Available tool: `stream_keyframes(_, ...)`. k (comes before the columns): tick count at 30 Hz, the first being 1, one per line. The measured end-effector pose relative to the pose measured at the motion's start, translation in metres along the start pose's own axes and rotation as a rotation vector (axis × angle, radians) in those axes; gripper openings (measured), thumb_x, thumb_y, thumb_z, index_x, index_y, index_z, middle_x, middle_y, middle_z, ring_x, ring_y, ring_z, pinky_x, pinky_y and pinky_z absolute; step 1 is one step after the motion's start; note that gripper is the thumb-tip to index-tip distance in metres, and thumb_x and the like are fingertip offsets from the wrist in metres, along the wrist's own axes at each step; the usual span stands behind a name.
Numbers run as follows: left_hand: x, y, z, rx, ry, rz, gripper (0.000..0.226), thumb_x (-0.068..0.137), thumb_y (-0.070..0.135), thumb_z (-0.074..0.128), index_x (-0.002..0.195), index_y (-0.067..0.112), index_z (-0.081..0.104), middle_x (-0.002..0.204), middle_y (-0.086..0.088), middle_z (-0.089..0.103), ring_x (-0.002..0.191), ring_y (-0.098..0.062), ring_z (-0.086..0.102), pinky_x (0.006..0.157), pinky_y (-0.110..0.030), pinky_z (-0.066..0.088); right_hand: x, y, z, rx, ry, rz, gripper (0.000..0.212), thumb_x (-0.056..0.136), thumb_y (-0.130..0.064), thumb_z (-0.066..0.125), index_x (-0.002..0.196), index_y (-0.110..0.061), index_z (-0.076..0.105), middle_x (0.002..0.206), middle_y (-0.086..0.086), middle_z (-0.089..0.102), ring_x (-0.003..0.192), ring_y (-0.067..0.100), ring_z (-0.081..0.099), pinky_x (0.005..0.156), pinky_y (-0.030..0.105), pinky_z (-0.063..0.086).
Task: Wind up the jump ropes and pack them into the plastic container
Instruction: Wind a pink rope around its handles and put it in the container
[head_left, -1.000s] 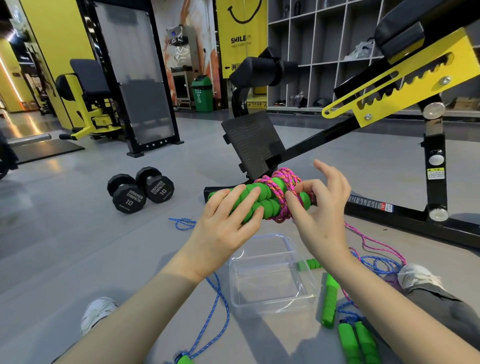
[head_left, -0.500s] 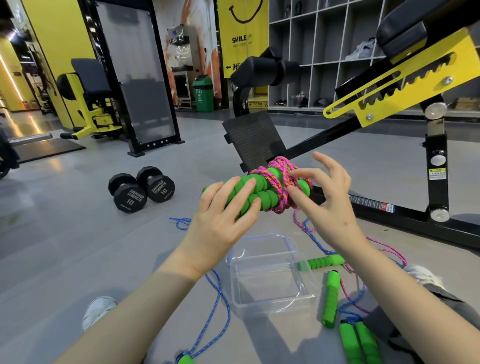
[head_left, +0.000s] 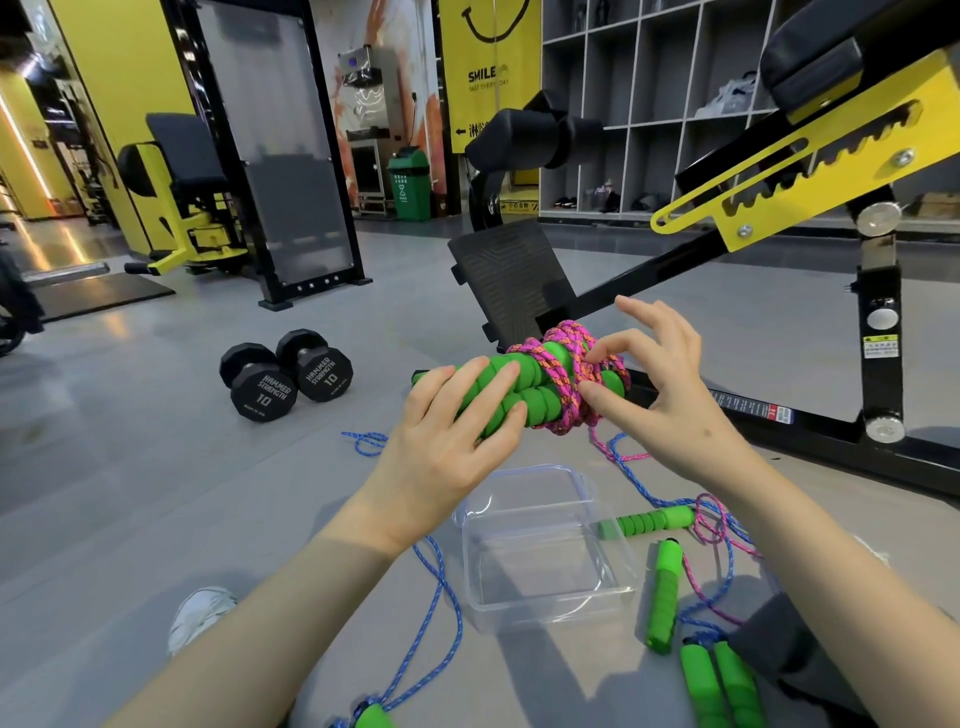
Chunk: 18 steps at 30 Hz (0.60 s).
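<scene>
Bundle: pair of green ribbed foam handles (head_left: 511, 387) lying side by side, pink braided rope (head_left: 563, 364) wound round their right end; held in the air above and beyond the container.
Left hand (head_left: 447, 452): fingers curled over the handles' left half, gripping both.
Right hand (head_left: 670, 410): thumb and forefinger pinch the pink wraps; other fingers spread.
Tail: a pink strand hangs from the bundle to the floor.
Container: clear rectangular plastic container (head_left: 613, 551), open-topped, on the grey floor between the forearms.
Right of container: loose green handles (head_left: 664, 597) among tangled pink and blue cord.
Left of container: blue braided rope (head_left: 451, 597) trailing past its corner.
Behind: black bench frame (head_left: 810, 441) and its ribbed footplate (head_left: 514, 280), close behind the bundle.
Left: two black hex dumbbells (head_left: 285, 374), well apart.
</scene>
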<state>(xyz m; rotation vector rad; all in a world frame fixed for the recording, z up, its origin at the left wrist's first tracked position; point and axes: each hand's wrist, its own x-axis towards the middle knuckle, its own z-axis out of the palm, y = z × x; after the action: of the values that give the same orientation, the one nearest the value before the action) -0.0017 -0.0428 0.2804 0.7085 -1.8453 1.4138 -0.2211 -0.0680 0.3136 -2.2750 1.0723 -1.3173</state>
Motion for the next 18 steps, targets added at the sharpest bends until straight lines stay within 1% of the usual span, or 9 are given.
stream_keyframes(4,0.002,0.001,0.001,-0.003,0.012,-0.011,0.017,0.090,0.000,0.060,0.102,0.011,0.055,0.113,-0.015,0.068,0.105,-0.033,0.057,0.087,-0.042,0.043,0.002,0.005,-0.002,-0.001,-0.008,-0.024,0.016,0.084,-0.022,0.066,0.092,-0.020,0.053,0.142,-0.012,0.029,0.140,0.007,0.005,0.106,0.029,0.012)
stream_keyframes(6,0.002,0.001,0.002,-0.007,0.011,-0.018,0.018,0.089,0.000,0.062,0.102,0.011,0.055,0.113,-0.016,0.068,0.106,-0.033,0.057,0.086,-0.042,0.044,0.001,0.005,-0.002,0.014,0.002,-0.014,0.016,0.085,-0.023,0.066,0.092,-0.018,0.052,0.140,-0.013,0.030,0.139,0.006,0.008,0.104,0.025,0.013)
stream_keyframes(7,0.002,0.001,0.002,-0.007,0.009,-0.021,0.019,0.089,0.001,0.063,0.102,0.011,0.055,0.114,-0.016,0.068,0.106,-0.033,0.057,0.086,-0.042,0.044,0.001,0.005,-0.002,0.034,0.007,0.000,0.016,0.085,-0.023,0.066,0.091,-0.019,0.052,0.140,-0.014,0.030,0.138,0.004,0.010,0.103,0.019,0.014)
stream_keyframes(8,0.002,0.001,0.002,-0.008,0.006,-0.025,0.019,0.089,0.000,0.063,0.103,0.011,0.055,0.114,-0.016,0.068,0.106,-0.033,0.057,0.086,-0.043,0.044,0.001,0.003,-0.002,0.063,0.011,0.022,0.015,0.085,-0.024,0.065,0.090,-0.020,0.052,0.139,-0.015,0.031,0.136,0.001,0.011,0.099,0.010,0.015)
stream_keyframes(10,0.002,0.000,0.002,-0.006,0.001,-0.031,0.018,0.090,0.000,0.060,0.103,0.011,0.055,0.114,-0.016,0.068,0.106,-0.033,0.056,0.087,-0.043,0.044,0.000,0.001,-0.002,0.125,0.007,0.079,0.014,0.084,-0.024,0.065,0.089,-0.021,0.053,0.138,-0.016,0.031,0.132,-0.002,0.014,0.085,-0.007,0.015)
stream_keyframes(12,0.002,0.000,0.001,-0.005,-0.004,-0.033,0.017,0.091,-0.001,0.059,0.103,0.010,0.055,0.114,-0.017,0.067,0.107,-0.033,0.056,0.088,-0.043,0.043,-0.001,-0.001,0.000,0.170,0.014,0.119,0.012,0.084,-0.023,0.065,0.088,-0.021,0.054,0.138,-0.014,0.032,0.132,-0.002,0.016,0.079,-0.012,0.015)
stream_keyframes(14,0.002,0.000,0.001,-0.007,-0.005,-0.039,0.016,0.092,-0.001,0.056,0.103,0.010,0.055,0.114,-0.017,0.067,0.107,-0.033,0.055,0.088,-0.043,0.042,-0.001,-0.002,0.002,0.209,0.039,0.146,0.011,0.084,-0.022,0.065,0.087,-0.022,0.054,0.138,-0.014,0.033,0.132,-0.001,0.017,0.082,-0.009,0.017)
stream_keyframes(15,0.002,0.000,0.001,-0.007,-0.004,-0.043,0.016,0.093,-0.001,0.055,0.103,0.010,0.055,0.114,-0.017,0.067,0.107,-0.033,0.055,0.089,-0.043,0.042,-0.001,-0.003,0.003,0.234,0.054,0.160,0.011,0.085,-0.022,0.065,0.086,-0.023,0.054,0.137,-0.015,0.033,0.131,-0.001,0.018,0.085,-0.004,0.019)
stream_keyframes(18,0.002,0.000,0.002,-0.013,-0.011,-0.046,0.016,0.094,-0.002,0.052,0.104,0.010,0.055,0.115,-0.017,0.067,0.108,-0.033,0.054,0.090,-0.043,0.041,-0.001,-0.006,0.008,0.301,0.094,0.209,0.014,0.084,-0.023,0.065,0.084,-0.029,0.053,0.135,-0.017,0.032,0.129,0.002,0.021,0.094,0.019,0.022)
